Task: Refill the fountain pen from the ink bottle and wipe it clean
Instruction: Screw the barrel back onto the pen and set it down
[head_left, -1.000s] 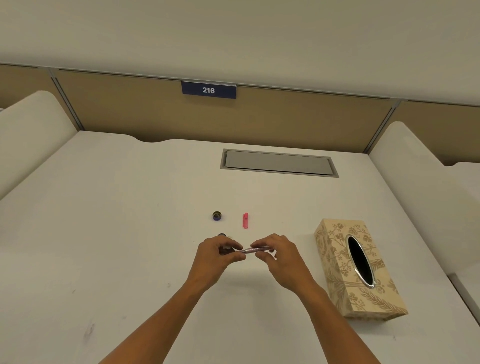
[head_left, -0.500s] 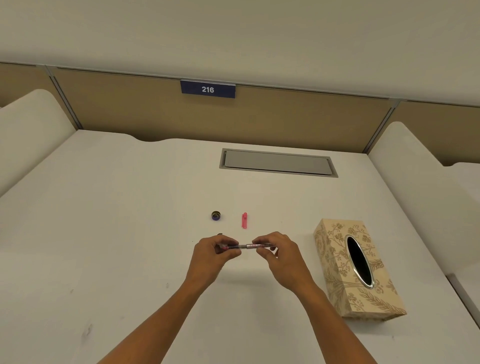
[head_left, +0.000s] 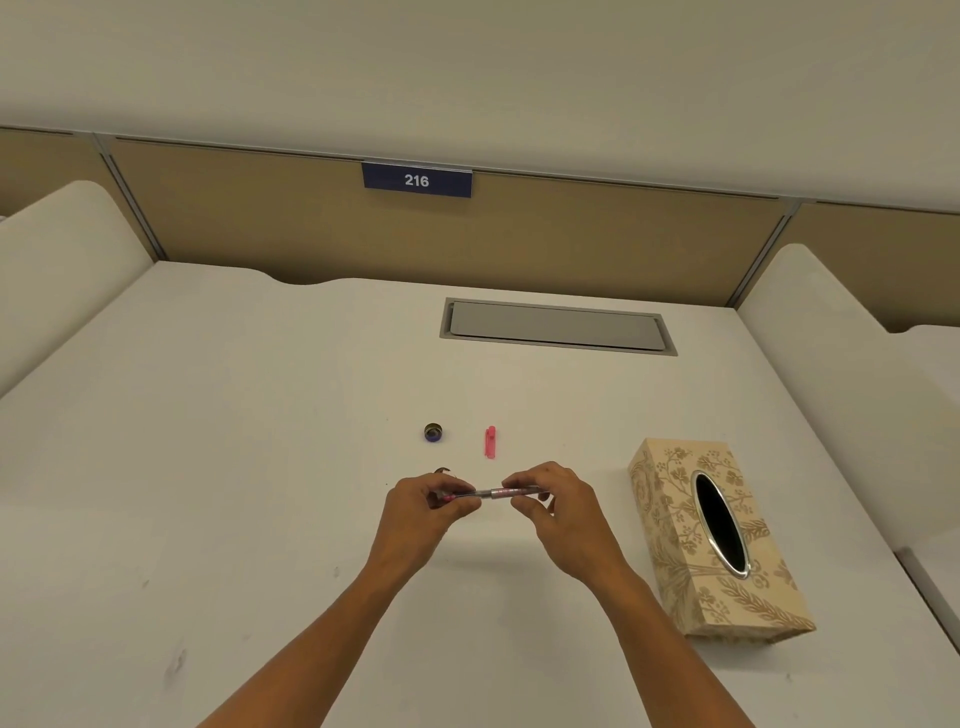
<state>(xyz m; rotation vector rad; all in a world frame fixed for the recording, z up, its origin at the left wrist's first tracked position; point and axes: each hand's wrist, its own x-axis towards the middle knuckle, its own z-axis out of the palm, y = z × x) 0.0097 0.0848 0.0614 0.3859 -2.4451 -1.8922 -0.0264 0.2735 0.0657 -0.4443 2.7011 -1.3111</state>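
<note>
A person's two bare hands hold a fountain pen (head_left: 491, 492) level above a white desk (head_left: 234, 467), its long axis running left to right across the view and tilted slightly up toward the right. The left hand (head_left: 421, 512) pinches the pen's pinkish left end between thumb and fingertips, while the right hand (head_left: 563, 506) grips the clear right-hand section from above, fingers curled over the barrel; the hands are close together but not touching. Which end carries the nib cannot be told. Just behind the left hand, the rim of a dark object (head_left: 443, 471) peeks out, mostly hidden by the knuckles. Farther back on the desk sits a small round bottle cap (head_left: 433, 432), and just right of it lies a pink pen cap (head_left: 490, 442), its length pointing away from the camera. To the right, near the right wrist, stands a floral-patterned tissue box (head_left: 670, 525) with an oval opening on top. A grey cable hatch (head_left: 558, 326) is set into the desk behind, beneath a blue "216" sign (head_left: 417, 180).
</note>
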